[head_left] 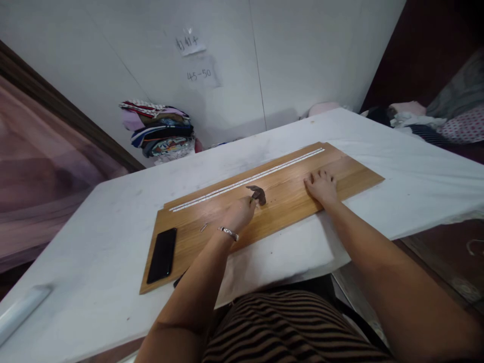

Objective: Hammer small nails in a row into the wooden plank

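A claw hammer (257, 194) is gripped in my left hand (240, 212), its dark head showing just beyond the fingers, low over the wooden board (295, 176). Whether the head touches the wood, I cannot tell. Most of the handle is hidden by my hand and forearm. My right hand (321, 186) lies on the board further right, fingers apart and a little bent, holding nothing. Tiny dark specks, too small to name, are on the wood right of the hammer head. A couple of nails (204, 227) lie loose left of my left hand.
A white strip (247, 180) runs along the board's far side. A black phone (162, 255) lies on its left end. Under the board is a white-covered table (113, 222); a white roll (24, 310) is at its left. Folded clothes (161, 128) are stacked by the wall.
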Demonstrator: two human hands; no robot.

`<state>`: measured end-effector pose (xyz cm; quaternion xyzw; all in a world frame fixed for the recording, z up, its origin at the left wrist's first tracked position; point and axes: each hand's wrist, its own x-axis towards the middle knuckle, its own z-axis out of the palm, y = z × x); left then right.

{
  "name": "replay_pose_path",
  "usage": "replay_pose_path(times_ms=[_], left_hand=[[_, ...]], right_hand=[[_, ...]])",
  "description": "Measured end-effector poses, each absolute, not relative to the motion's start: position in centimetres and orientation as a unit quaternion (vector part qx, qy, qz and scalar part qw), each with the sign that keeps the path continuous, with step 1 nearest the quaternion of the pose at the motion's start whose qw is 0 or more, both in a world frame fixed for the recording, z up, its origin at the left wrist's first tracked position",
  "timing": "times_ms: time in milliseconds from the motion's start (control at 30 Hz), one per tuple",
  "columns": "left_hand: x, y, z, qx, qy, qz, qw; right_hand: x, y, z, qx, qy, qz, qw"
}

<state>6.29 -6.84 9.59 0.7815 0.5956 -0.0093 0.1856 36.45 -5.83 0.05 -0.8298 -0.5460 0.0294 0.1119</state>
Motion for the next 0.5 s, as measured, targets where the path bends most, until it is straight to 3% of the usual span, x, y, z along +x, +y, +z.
replay_pose_path(times_ms=[500], left_hand=[[6.24,-7.04,9.99,0.775,0.603,-0.015,0.189]], right_hand=[[36.81,-5.49,-0.58,-0.828,-0.549,0.026,0.11]])
